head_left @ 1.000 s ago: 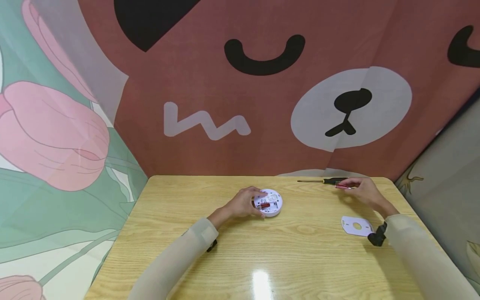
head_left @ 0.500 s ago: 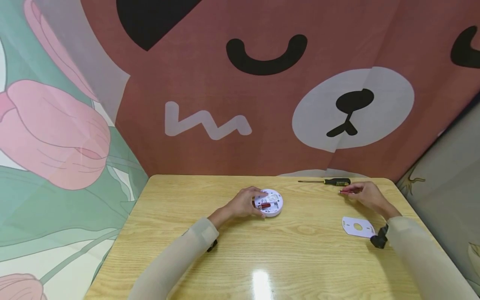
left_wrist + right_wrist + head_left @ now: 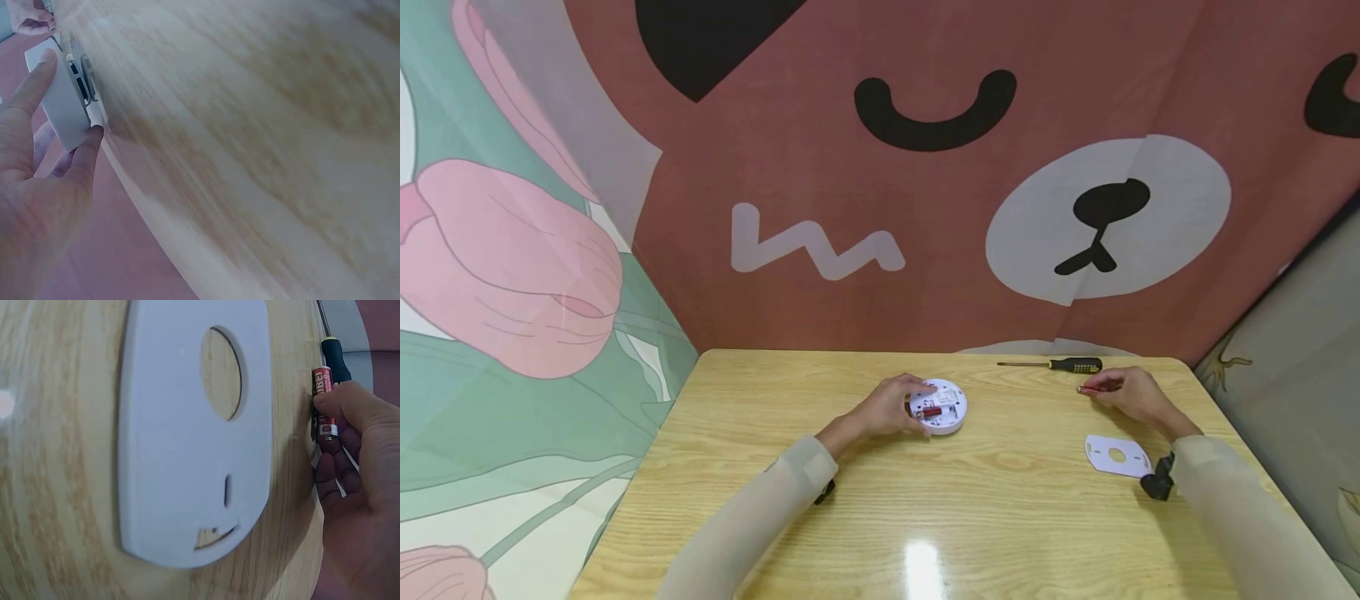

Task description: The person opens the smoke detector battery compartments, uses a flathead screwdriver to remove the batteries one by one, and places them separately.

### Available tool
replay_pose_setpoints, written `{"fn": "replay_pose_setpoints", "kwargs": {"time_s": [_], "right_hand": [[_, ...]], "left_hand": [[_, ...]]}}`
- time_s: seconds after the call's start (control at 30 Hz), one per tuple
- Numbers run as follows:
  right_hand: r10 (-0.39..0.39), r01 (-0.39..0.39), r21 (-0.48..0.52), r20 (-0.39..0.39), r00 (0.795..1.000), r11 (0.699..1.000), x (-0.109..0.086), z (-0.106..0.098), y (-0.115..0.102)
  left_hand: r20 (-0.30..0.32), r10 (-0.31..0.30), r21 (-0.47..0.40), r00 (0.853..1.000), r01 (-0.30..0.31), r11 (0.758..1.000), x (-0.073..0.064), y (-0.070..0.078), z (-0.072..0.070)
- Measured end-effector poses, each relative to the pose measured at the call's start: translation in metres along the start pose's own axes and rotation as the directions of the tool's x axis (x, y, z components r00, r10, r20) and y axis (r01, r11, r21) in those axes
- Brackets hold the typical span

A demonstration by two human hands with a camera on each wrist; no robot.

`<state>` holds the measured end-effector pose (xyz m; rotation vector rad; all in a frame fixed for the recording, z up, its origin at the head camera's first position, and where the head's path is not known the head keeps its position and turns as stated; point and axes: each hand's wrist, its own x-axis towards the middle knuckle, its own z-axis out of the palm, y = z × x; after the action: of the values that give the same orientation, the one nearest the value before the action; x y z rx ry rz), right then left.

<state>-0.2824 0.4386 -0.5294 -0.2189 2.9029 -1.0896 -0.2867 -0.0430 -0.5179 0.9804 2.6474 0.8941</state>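
Observation:
My left hand (image 3: 886,406) grips a round white battery-powered device (image 3: 952,402) by its left edge, thumb on one side and fingers on the other. One red battery (image 3: 932,412) lies in its battery bay, which faces up. In the left wrist view the device (image 3: 62,103) appears from the side, tilted. Between thumb and fingers of my right hand (image 3: 1138,395) is another red battery (image 3: 325,403), with white lettering on its wrapper. That hand stays low over the table at the back right, just in front of the screwdriver.
A yellow-and-black screwdriver (image 3: 1075,364) lies along the table's back edge, tip to the left. The white mounting plate (image 3: 1101,460), with a round centre hole, lies flat on the wooden table (image 3: 1000,517) near my right wrist. A printed cloth (image 3: 820,317) hangs right behind the table.
My right hand, with the battery, has drawn slightly toward me and away from the screwdriver, whose handle now shows fully. The left hand and device have stayed in place.

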Motion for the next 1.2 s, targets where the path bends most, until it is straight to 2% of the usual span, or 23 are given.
{"fn": "replay_pose_setpoints", "kwargs": {"time_s": [0.4, 0.57, 0.73, 1.03, 1.2], "right_hand": [[0.01, -0.01, -0.029, 0.008, 1.0, 1.0, -0.001, 0.001, -0.004], [0.024, -0.025, -0.024, -0.008, 1.0, 0.999, -0.004, 0.0, -0.005], [0.0, -0.001, -0.034, -0.035, 0.999, 0.999, -0.008, -0.004, -0.009], [-0.006, 0.003, -0.045, -0.054, 0.999, 0.999, -0.012, -0.007, -0.014], [-0.038, 0.033, -0.061, -0.076, 0.996, 0.998, -0.013, -0.007, -0.016]], "left_hand": [[0.006, 0.037, -0.013, 0.999, -0.037, 0.999, -0.002, -0.003, 0.0], [-0.003, 0.052, -0.029, 0.999, -0.053, 0.998, -0.004, -0.003, 0.0], [-0.013, 0.067, -0.064, 0.998, -0.068, 0.996, -0.004, -0.004, 0.0], [-0.029, 0.051, -0.089, 0.998, -0.054, 0.995, -0.002, -0.007, 0.002], [-0.025, 0.055, -0.102, 0.998, -0.057, 0.993, -0.001, -0.007, 0.002]]}}
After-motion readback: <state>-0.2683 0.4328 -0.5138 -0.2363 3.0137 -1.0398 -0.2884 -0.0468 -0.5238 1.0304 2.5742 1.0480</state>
